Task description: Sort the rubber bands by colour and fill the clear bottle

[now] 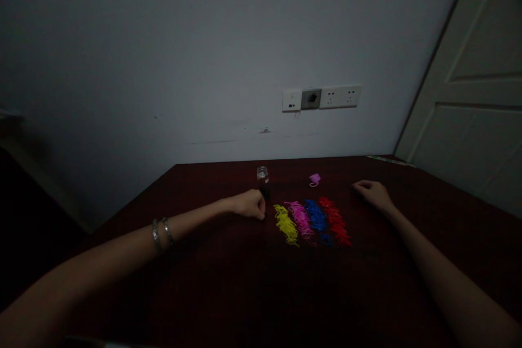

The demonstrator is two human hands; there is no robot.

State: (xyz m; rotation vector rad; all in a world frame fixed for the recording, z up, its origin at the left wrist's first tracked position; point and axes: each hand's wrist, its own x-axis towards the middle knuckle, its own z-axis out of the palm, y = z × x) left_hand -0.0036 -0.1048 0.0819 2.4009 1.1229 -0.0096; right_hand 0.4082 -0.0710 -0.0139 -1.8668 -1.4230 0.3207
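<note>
Four side-by-side piles of thin, stringy pieces lie on the dark table: yellow (pixel 286 225), pink (pixel 300 220), blue (pixel 315 214) and red (pixel 335 221). They look like small rubber bands or cut strings. Just left of the yellow pile, my left hand (pixel 249 204) rests on the table in a loose fist. Behind it stands a small open glass jar (pixel 262 175), its lower part dark. To the right of the red pile, my right hand (pixel 373 194) lies with curled fingers. Nothing shows in either hand.
A small pink-purple object with a loop (pixel 315 179) lies behind the piles. The dark red table (pixel 220 283) meets a pale wall carrying sockets and a switch (pixel 322 98). A flat strip (pixel 390 161) lies at the back right edge, near a panelled door (pixel 473 92).
</note>
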